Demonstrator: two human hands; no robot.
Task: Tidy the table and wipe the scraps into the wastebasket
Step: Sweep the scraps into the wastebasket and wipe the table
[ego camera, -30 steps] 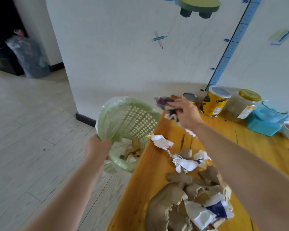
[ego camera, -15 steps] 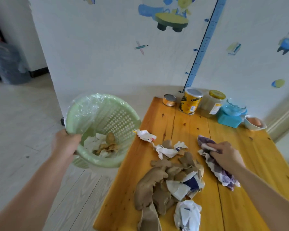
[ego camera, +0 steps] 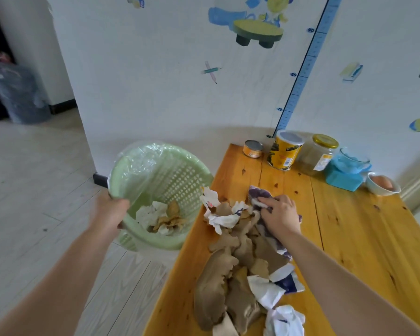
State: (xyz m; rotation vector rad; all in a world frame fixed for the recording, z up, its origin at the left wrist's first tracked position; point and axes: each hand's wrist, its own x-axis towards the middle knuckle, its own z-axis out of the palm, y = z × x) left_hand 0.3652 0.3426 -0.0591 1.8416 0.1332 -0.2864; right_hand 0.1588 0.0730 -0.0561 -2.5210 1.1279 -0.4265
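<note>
My left hand [ego camera: 112, 210] grips the near rim of a pale green wastebasket [ego camera: 194, 180] lined with a clear bag, tilted toward the left edge of the wooden table [ego camera: 364, 238]. Paper and brown scraps lie inside it. My right hand [ego camera: 280, 214] presses a purple-and-white cloth [ego camera: 257, 194] against a pile of brown and white paper scraps [ego camera: 235, 258] along the table's left side. Some crumpled white scraps [ego camera: 214, 202] sit right at the edge beside the basket.
At the table's far end by the wall stand a small tin [ego camera: 252, 148], a yellow can [ego camera: 285, 150], a glass jar [ego camera: 321, 151], a blue kitchen scale with a bowl [ego camera: 347, 173] and a white bowl with an egg [ego camera: 382, 184]. A bagged bin [ego camera: 17, 93] stands far left.
My right hand has swept the cloth leftward into the scraps, bunching them toward the table's left edge. The basket in my left hand has come closer to the table.
</note>
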